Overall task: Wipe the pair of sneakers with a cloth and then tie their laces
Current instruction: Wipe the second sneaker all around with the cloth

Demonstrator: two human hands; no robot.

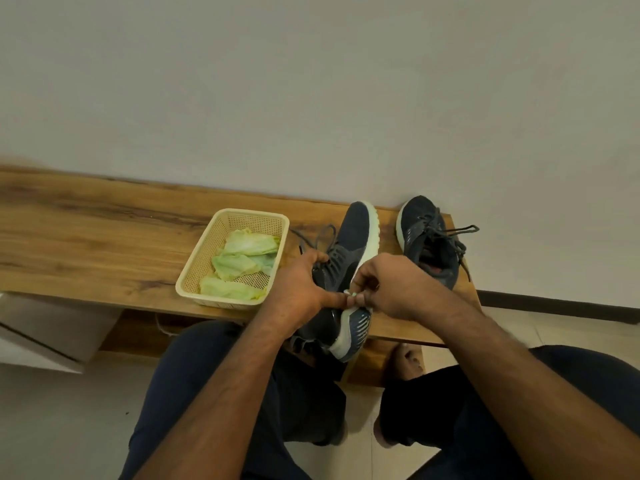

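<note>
Two dark navy sneakers with pale soles rest on a wooden bench. The nearer sneaker [349,251] lies tilted on its side, sole edge facing right, heel hanging over the bench's front edge. My left hand [298,289] grips its upper near the collar. My right hand [391,285] pinches a small pale green cloth [349,296] against the white sole rim; most of the cloth is hidden by my fingers. The second sneaker [429,240] stands upright at the bench's right end, its dark laces loose and spread.
A cream plastic basket [207,261] holding several pale green cloths sits just left of my left hand on the wooden bench [104,237]. A plain wall rises behind. My knees and a bare foot are below the bench's front edge.
</note>
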